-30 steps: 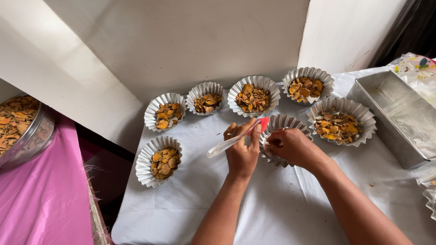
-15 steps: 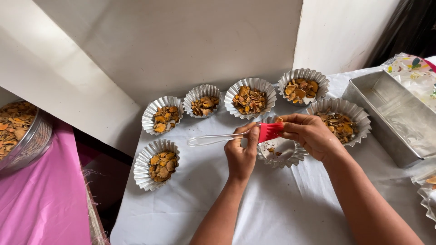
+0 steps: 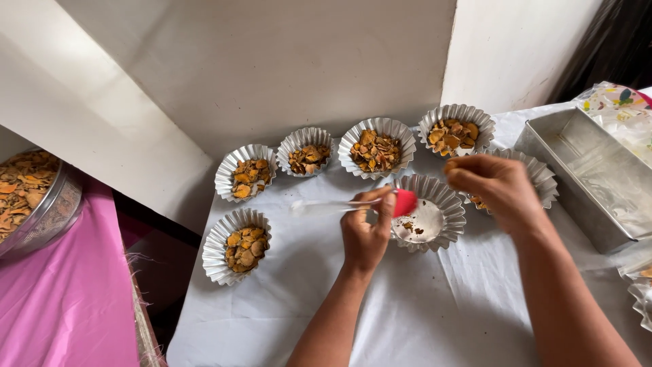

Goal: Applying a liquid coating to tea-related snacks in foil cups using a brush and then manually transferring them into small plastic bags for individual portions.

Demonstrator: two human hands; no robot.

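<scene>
White cloth, red-headed clear-handled brush point(image 3: 353, 203)

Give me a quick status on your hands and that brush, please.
Left hand grips red-tipped brush over near-empty fluted tin. Right hand hovers beside, fingers pinched. Filled tins around; nothing blocking.

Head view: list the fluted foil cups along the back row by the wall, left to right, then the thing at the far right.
Foil cup of orange-brown chips beside the wall edge → smaller fluted foil cup → wide fluted foil cup → fluted foil cup near the corner → rectangular metal baking tin.
</scene>
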